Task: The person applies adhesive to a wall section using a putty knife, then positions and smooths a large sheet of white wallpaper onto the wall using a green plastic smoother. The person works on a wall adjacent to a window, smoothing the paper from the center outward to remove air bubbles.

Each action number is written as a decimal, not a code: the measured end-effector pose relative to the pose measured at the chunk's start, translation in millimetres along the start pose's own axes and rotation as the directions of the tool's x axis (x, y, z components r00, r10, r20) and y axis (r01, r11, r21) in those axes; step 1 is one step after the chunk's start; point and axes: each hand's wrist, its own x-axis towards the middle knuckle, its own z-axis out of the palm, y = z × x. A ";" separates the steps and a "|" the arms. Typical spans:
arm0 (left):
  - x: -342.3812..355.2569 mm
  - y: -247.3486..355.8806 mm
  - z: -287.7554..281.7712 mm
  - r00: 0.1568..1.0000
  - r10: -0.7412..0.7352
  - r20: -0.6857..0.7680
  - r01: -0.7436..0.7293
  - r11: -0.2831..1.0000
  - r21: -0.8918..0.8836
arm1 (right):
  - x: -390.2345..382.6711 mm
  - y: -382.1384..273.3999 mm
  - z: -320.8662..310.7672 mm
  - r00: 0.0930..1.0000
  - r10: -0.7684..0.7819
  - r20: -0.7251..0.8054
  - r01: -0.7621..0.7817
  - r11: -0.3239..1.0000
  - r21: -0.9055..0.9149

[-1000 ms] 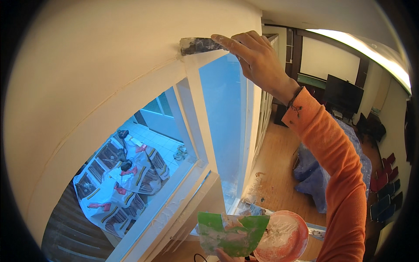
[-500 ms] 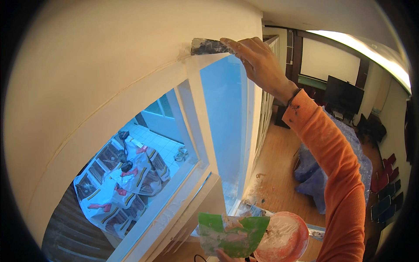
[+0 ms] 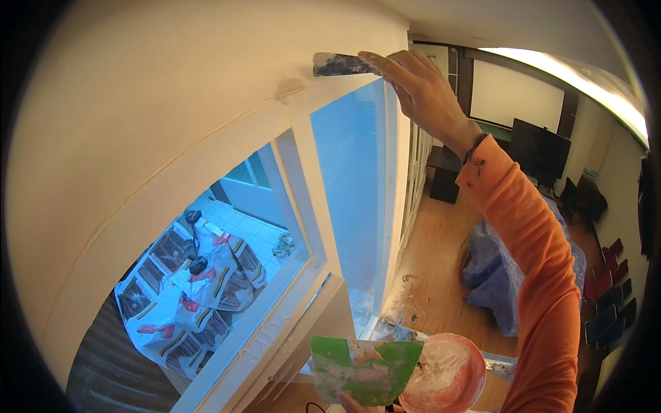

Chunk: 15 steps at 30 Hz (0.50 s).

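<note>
Cream wall (image 3: 172,103), right grip (image 3: 428,93) clasping scraper (image 3: 341,65), left grip (image 3: 357,405) pinching green sheet (image 3: 367,373)

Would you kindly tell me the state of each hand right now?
Left hand: holding the green sheet at its lower edge, mostly hidden.
Right hand: closed on the dark scraper, at the wall.

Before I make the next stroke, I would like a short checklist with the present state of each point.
1. Right hand has its grip on the dark scraper: ok.
2. Scraper pressed firmly on the wall: cannot tell.
3. Left hand, mostly hidden, holds the green sheet: ok.
4. Pale paste available on the sheet: ok.
5. Red bucket has paste inside: ok.
6. Bucket stands steady: cannot tell, base hidden.
</note>
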 end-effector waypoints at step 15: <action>-2.0 6.8 -3.9 0.965 -0.023 0.260 0.006 0.998 0.066 | 122.8 -0.3 -43.8 0.766 -0.598 0.235 0.630 0.771 -0.094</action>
